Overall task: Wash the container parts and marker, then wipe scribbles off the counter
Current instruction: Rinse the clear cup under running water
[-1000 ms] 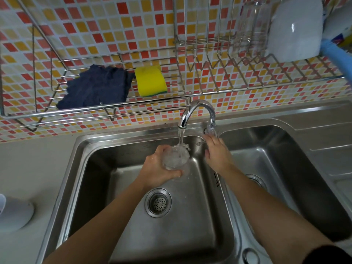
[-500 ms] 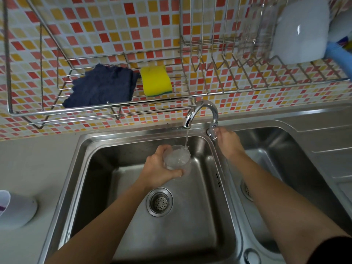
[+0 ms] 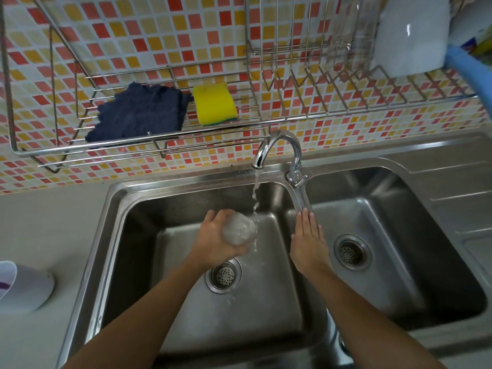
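Left grip [image 3: 215, 239] holds clear container [image 3: 239, 231] under tap [image 3: 278, 145], right grip [image 3: 308, 235] flat

Clear container [image 3: 239, 231], tilted under water stream

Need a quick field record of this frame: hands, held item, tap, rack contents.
left hand: grips clear container under the stream
right hand: fingers straight, holds nothing, over the divider between basins
tap: running; water falls into left basin
rack: dark blue cloth, yellow sponge
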Demonstrator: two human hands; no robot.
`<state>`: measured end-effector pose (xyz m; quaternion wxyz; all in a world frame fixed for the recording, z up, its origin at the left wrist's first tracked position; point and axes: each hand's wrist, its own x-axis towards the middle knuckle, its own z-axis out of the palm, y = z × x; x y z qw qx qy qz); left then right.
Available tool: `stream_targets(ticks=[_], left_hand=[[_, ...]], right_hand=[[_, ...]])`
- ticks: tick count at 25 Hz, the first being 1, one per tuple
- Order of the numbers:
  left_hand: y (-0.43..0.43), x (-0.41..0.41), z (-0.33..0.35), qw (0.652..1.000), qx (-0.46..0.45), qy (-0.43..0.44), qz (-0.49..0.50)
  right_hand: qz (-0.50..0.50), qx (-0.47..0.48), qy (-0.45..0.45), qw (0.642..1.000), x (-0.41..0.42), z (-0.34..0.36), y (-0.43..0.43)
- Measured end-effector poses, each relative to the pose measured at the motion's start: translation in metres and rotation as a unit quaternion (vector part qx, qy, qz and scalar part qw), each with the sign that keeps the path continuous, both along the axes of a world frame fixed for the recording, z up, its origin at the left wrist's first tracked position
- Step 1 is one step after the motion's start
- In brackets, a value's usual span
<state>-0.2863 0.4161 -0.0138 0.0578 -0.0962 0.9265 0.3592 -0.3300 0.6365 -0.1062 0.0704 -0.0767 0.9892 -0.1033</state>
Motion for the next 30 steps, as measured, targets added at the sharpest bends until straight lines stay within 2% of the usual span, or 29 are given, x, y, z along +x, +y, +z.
stream_targets(ticks=[1, 3, 5, 10, 15, 17, 18, 19, 20, 21, 22, 23, 24, 28, 30], left_hand=[[-0.002, 0.001, 0.001, 0.996, -0.081, -0.009, -0.029], [-0.005, 0.002, 0.001, 0.967, -0.238, -0.032, -0.082], [-0.007, 0.003, 0.002, 0.936, -0.330, -0.040, -0.117], [-0.014, 0.003, 0.010, 0.882, -0.441, 0.001, -0.164], [-0.010, 0.008, 0.012, 0.780, -0.546, 0.107, -0.286], [-0.010, 0.013, 0.012, 0.761, -0.562, 0.126, -0.298], [-0.009, 0.016, 0.015, 0.774, -0.554, 0.124, -0.281], [-0.011, 0.019, 0.016, 0.810, -0.521, 0.118, -0.240], [-0.013, 0.023, 0.018, 0.871, -0.449, 0.099, -0.171], [-0.017, 0.027, 0.019, 0.938, -0.329, 0.065, -0.083], [-0.023, 0.032, 0.020, 0.983, -0.181, 0.037, 0.007], [-0.031, 0.038, 0.019, 0.995, -0.051, 0.027, 0.080], [-0.038, 0.044, 0.019, 0.991, 0.031, 0.038, 0.126], [-0.070, 0.069, 0.047, 0.969, 0.172, 0.080, 0.161], [-0.098, 0.080, 0.069, 0.960, 0.191, 0.138, 0.149]], right_hand=[[0.005, 0.012, 0.001, 1.000, 0.000, 0.001, 0.000], [0.019, 0.034, 0.007, 0.999, 0.000, 0.003, 0.001], [0.022, 0.035, 0.018, 0.999, 0.002, 0.004, 0.002], [0.028, 0.038, 0.016, 0.999, 0.002, 0.002, 0.001], [0.033, 0.046, 0.004, 0.998, 0.000, 0.003, 0.002], [0.037, 0.052, 0.002, 0.998, 0.000, 0.002, 0.003], [0.039, 0.056, 0.002, 0.998, -0.001, 0.001, 0.003], [0.040, 0.060, 0.002, 0.997, -0.002, 0.000, 0.005], [0.038, 0.063, -0.001, 0.997, -0.003, -0.001, 0.007], [0.037, 0.065, -0.006, 0.997, -0.004, 0.001, 0.007], [0.040, 0.066, -0.013, 0.997, -0.003, 0.003, 0.006], [0.047, 0.061, -0.021, 0.997, 0.001, 0.006, 0.002], [0.055, 0.046, -0.025, 0.997, 0.007, 0.011, -0.005], [0.084, -0.085, -0.013, 0.993, 0.051, 0.025, -0.066], [0.118, -0.131, -0.030, 0.984, 0.074, 0.030, -0.118]])
